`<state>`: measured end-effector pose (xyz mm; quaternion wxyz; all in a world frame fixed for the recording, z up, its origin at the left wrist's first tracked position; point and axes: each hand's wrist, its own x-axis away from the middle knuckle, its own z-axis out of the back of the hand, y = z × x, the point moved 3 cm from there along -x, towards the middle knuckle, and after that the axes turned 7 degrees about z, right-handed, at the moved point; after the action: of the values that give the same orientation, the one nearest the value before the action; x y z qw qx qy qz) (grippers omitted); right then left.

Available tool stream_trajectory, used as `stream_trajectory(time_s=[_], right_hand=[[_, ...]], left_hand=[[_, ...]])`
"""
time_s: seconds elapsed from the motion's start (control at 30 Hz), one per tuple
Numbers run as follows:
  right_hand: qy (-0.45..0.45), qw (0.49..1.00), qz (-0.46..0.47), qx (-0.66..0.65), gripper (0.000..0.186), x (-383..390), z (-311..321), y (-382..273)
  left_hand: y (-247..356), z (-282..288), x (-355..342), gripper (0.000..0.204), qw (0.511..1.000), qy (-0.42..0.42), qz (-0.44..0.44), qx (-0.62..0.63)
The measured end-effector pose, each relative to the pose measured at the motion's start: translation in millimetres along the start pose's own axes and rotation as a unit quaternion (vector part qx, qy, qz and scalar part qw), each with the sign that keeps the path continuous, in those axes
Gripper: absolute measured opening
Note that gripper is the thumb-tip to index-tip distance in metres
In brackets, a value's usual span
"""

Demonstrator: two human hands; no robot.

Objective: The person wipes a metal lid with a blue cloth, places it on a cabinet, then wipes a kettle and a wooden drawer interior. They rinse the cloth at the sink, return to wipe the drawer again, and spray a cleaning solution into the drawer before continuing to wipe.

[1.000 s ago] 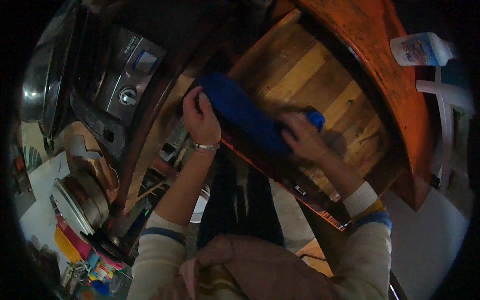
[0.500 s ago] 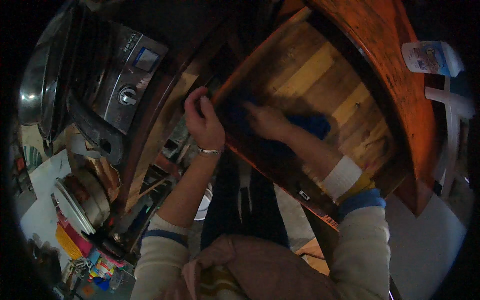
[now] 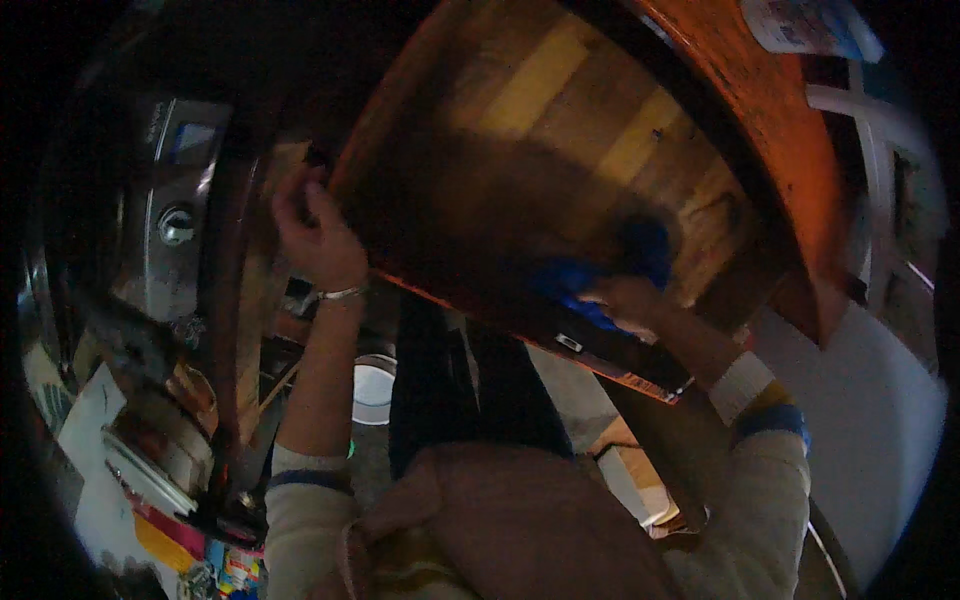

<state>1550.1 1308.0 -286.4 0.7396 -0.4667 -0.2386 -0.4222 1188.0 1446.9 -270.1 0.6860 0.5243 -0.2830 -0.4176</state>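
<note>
A pulled-out wooden drawer (image 3: 480, 316) with a striped light-and-dark bottom lies in front of me. Inside it, near the front right corner, my right hand (image 3: 635, 303) is closed on a bunched blue cloth (image 3: 575, 282), pressing it low against the drawer. Part of the cloth spreads beyond the fingers over the boards. My left hand (image 3: 318, 235), a bracelet on its wrist, is beside the drawer's front left corner. Its thumb and fingers are bent but apart, with nothing seen between them; the fingertips are dim and blurred.
Orange wooden furniture (image 3: 790, 180) borders the drawer on the right, with a white container (image 3: 815, 28) at the upper right. To the left stands a metal appliance with a knob (image 3: 177, 226). A white bucket (image 3: 373, 390) is on the floor beside my legs.
My right hand has swept the blue cloth from the drawer's left part to its front right. My left hand stays by the left corner. The whole view has shifted.
</note>
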Motion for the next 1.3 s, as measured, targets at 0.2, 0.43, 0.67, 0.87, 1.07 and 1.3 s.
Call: stream_trajectory(time_s=[0.2,0.43,0.67,0.87,1.07,1.3], right_hand=[[-0.243,0.941,-0.237,-0.001,0.027,85,-91,50],[0.079,0.92,-0.144,-0.355,0.038,5,-25,-20],[0.276,0.823,0.172,-0.466,0.044,-140,110,-166],[0.438,0.896,0.036,-0.06,0.03,-29,36,-168],[0.467,0.825,-0.308,-0.085,0.029,134,-132,-76],[0.597,0.59,-0.496,-0.221,0.036,202,-196,14]], left_hand=[[-8,-1,0,0.021,0.999,0.006,0.024,0.044],[-11,-2,4,0.018,0.999,0.015,0.021,0.043],[-13,0,0,0.019,1.0,0.012,-0.011,-0.011],[-14,1,-3,0.021,0.992,0.015,-0.065,-0.102],[-19,1,-4,0.023,0.995,-0.026,-0.065,-0.071],[-33,7,-15,0.025,0.999,-0.044,-0.014,0.004]])
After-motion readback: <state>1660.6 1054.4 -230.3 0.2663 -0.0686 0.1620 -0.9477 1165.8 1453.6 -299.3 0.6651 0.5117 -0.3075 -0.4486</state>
